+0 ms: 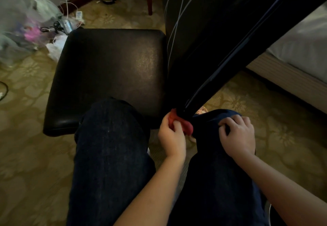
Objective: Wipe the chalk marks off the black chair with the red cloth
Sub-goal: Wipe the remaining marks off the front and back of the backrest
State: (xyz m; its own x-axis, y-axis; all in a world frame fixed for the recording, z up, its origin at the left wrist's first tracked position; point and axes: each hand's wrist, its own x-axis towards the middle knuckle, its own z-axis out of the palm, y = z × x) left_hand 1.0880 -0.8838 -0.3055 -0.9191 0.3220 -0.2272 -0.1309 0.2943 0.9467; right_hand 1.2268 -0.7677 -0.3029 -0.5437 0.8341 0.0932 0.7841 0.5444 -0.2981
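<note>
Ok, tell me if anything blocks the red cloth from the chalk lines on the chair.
Nothing visible does. The left hand grips the cloth at the lower end of the chair back; the chalk lines lie higher up that same bare surface. The right hand rests on the knee, aside.

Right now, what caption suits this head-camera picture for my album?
Left hand holds the red cloth against the black chair; right hand rests on a knee.
</note>
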